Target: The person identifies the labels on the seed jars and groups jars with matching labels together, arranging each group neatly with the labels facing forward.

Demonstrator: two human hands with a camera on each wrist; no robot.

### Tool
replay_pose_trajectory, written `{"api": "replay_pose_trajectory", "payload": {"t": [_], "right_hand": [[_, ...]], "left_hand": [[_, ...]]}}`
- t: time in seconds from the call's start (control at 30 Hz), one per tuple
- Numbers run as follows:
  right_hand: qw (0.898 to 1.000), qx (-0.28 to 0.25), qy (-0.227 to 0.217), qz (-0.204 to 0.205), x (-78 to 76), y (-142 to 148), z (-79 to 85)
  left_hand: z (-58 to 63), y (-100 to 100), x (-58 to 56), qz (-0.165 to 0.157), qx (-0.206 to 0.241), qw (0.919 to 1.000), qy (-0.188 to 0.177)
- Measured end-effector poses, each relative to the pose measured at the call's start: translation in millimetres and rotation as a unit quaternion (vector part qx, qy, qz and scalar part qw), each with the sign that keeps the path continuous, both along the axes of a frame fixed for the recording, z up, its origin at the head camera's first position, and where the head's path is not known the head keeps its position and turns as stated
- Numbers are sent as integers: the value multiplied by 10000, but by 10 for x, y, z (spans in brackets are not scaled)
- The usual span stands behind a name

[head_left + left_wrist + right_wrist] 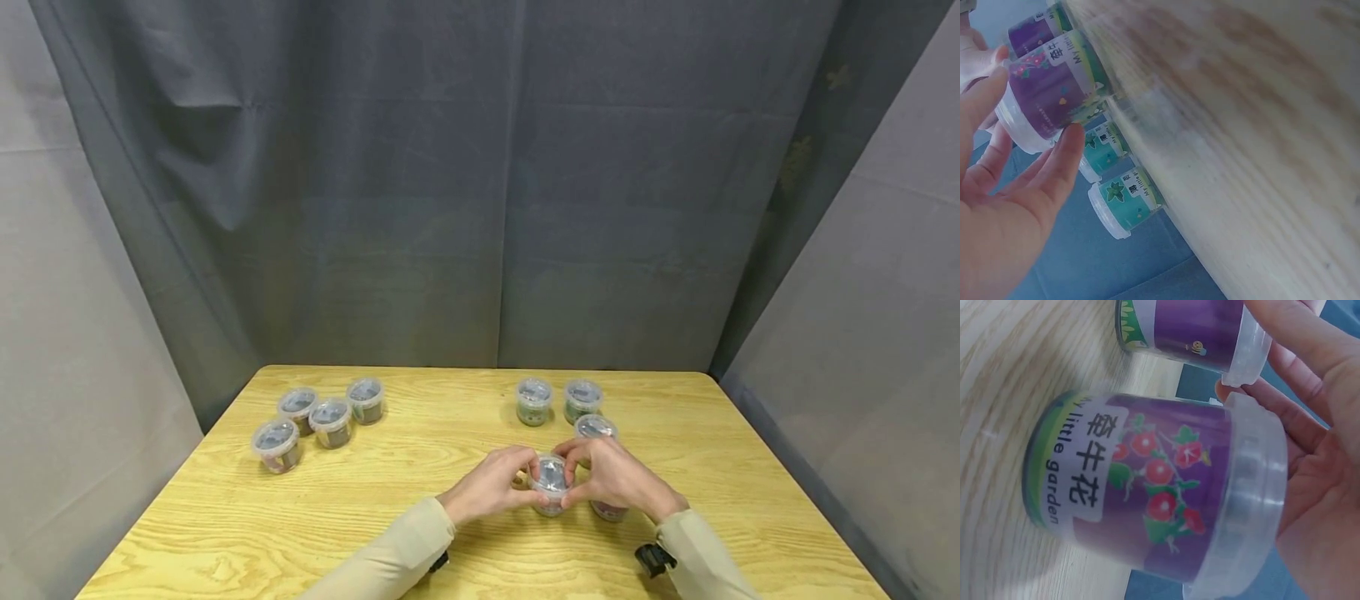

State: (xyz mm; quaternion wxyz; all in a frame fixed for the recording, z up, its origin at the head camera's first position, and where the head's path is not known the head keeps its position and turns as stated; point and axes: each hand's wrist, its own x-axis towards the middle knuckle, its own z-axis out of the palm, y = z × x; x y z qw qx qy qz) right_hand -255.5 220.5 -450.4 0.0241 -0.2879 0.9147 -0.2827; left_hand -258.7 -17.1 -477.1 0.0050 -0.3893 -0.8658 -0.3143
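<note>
**Purple tub [1050, 94] gripped between the fingers of both hands**

The tub is upright between the left hand [495, 483] and the right hand [615, 475], each pinching its side with thumb and fingers. Its translucent lid [552, 472] is on, with grey showing through; the wrapped label hides the contents. Whether its base touches the worktop [390, 500] cannot be told.

Just right of the right fingers, below that hand, stands a second purple tub [1166, 500], lidded, its label bearing red flowers and "My little garden"; its contents are hidden too.

Just beyond the right fingers is a partly covered tub [596, 425]. Farther beyond both hands' fingers, two green tubs [534, 406] stand side by side, lids on.

Well to the left of the left fingers, four dark tubs [331, 427] form a loose, lidded cluster.

Well beyond all the fingers hangs a grey-blue curtain [420, 192].
</note>
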Motion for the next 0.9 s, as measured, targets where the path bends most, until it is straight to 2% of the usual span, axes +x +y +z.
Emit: {"api": "replay_pose_trajectory", "payload": {"t": [0.43,0.6,0.73,0.9], "right_hand": [[9999,-97,-54,110,9,13,2],[9998,-138,-44,130,27,18,28],[9995,-254,178,18,36,-2,53],[9964,-609,581,-131,15,-80,57]], "left_hand": [[11,2,0,-67,268,9991,-333],[9,-19,12,-195,384,9981,-434],[14,-51,32,-217,558,9963,-618],[44,-115,56,17,728,9946,-746]]}}
